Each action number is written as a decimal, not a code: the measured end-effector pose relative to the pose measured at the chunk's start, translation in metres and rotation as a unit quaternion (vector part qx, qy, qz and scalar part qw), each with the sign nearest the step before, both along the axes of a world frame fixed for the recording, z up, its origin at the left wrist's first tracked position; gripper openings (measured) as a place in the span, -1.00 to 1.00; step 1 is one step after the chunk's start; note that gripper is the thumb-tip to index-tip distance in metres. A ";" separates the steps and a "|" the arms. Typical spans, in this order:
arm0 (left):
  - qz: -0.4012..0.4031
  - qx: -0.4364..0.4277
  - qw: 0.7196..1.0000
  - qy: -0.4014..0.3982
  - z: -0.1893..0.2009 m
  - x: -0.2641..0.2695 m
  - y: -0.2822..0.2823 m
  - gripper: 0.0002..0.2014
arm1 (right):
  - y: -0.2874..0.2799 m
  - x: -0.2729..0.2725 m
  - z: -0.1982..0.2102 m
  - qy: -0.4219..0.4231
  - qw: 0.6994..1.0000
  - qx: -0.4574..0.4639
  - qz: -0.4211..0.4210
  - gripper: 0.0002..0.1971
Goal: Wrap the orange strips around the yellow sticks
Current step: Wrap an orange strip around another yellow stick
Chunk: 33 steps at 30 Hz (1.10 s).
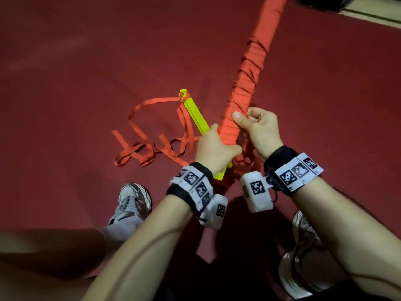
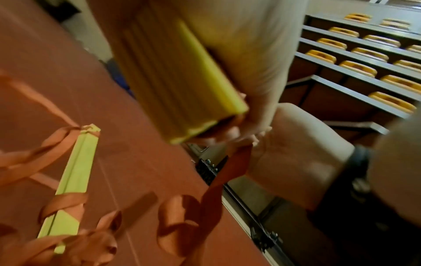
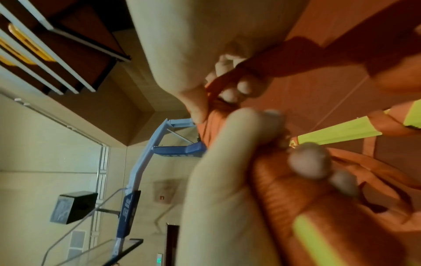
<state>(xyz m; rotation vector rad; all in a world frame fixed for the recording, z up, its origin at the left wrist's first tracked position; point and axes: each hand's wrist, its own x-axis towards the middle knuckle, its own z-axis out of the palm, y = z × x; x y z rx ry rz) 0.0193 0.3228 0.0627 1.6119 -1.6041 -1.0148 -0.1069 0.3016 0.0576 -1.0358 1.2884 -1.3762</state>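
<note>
Red flooring [image 1: 76, 61] underfoot, two grey sneakers [image 1: 134, 200] nearest me. Item one: my left hand [image 1: 213, 148], fingers curled round the lower end of the wrapped bundle [image 1: 245, 83], a cluster of yellow sticks bound almost fully in orange strip, rising tilted up and away; bare yellow shows below the wrist. Item two: my right hand [image 1: 258, 129], thumb pressed on the wrapping, fingers pinching the loose orange tail [image 2: 227, 172]. Item three: one bare yellow stick [image 1: 194, 112] on the floor beyond, orange strips [image 1: 141, 148] knotted at its far end, trailing in loops.
</note>
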 end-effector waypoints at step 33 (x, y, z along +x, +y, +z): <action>-0.154 0.100 0.947 0.265 0.025 0.027 -0.005 -0.84 | -0.004 -0.017 0.017 -0.113 0.978 -0.011 0.175 -0.59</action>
